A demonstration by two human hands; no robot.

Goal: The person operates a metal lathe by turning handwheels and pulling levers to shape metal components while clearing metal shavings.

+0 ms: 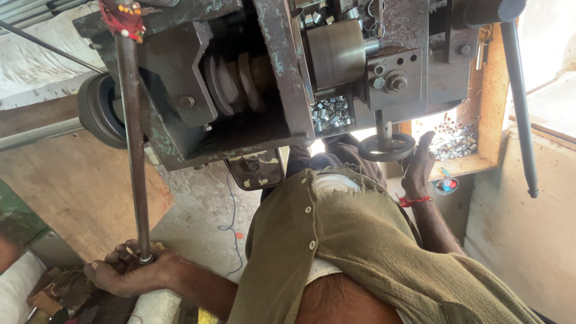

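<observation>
On my far left, the left hand (129, 273) is clenched around the bottom end of the long steel rod (133, 150), fingers wrapped right round it. From that grip the rod runs almost straight up toward 12 o'clock, leaning slightly to 11. Its top end, bound in red cloth (125, 18), meets the frame of the machine (282, 72). So the rod's long axis is near vertical in my view, and this hand is much the nearer one to it. The rod looks dull grey, thin, straight and worn smooth.

At 2 o'clock from the fist, behind the rod, sits a dark pulley wheel (99, 111). Further right, a pocket in the machine holds a heap of small shiny metal sleeves (330, 114).

Below that heap, toward 4 o'clock, is a small black handwheel (387, 147). The right hand (418, 168) lies against its rim on the 3 o'clock side, with a red thread (414, 200) at the wrist. I cannot tell whether those fingers are closed on the rim or only resting there. This hand is well apart from the rod.

At the far right a dark lever (519, 102) hangs down toward 6 o'clock, with neither hand on it.
</observation>
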